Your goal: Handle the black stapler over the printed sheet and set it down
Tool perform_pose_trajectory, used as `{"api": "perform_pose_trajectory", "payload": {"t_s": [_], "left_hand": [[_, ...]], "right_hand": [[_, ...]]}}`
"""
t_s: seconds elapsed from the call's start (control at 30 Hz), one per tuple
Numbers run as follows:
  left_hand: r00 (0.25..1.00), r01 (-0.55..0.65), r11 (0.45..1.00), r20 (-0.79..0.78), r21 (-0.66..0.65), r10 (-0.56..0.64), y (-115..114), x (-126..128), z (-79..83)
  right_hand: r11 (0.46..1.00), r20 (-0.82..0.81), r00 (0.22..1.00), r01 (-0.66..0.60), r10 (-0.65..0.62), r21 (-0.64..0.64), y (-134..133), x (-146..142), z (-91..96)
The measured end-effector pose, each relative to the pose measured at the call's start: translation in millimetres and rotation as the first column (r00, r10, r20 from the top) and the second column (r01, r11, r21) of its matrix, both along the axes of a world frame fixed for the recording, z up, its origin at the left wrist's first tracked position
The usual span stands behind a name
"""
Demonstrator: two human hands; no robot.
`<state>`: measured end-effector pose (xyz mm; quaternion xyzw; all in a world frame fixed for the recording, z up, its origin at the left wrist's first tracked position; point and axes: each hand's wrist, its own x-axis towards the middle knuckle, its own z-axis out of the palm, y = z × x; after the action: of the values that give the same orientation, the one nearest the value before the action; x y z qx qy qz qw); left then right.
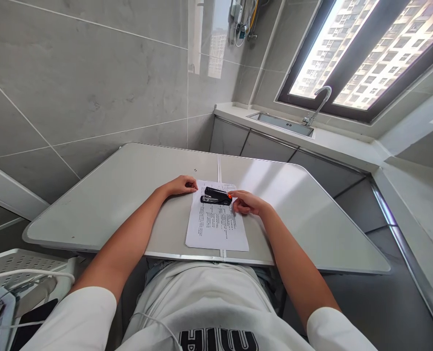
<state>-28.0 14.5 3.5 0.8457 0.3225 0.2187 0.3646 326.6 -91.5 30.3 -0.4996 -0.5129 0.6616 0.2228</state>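
While right fingers [235, 194] touch black stapler [216, 196], printed sheet [216, 241] beneath; text [216, 222] illegible.

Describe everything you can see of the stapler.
The stapler is black, apparently plastic, with shiny metal showing between its upper arm and base, and an orange part at its right end. It lies sideways near the far edge of the printed sheet, its gap facing left. A finger of the right hand appears to touch the orange end; the left hand is apart from it.
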Motion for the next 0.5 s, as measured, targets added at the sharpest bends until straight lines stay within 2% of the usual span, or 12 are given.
{"api": "perform_pose_trajectory", "payload": {"t_s": [0.13, 0.5], "left_hand": [[1.0, -0.007, 1.0, -0.015, -0.018, 0.007, 0.5, 0.2, 0.0], [0.998, -0.018, 0.999, -0.057, -0.036, 0.016, -1.6, 0.6, 2.2]], "right_hand": [[0.994, -0.053, 0.997, -0.052, 0.047, -0.094, -1.1, -3.1, 1.7], [0.988, -0.129, 0.992, -0.019, -0.001, -0.151, 2.0, -4.8, 1.0]]}}
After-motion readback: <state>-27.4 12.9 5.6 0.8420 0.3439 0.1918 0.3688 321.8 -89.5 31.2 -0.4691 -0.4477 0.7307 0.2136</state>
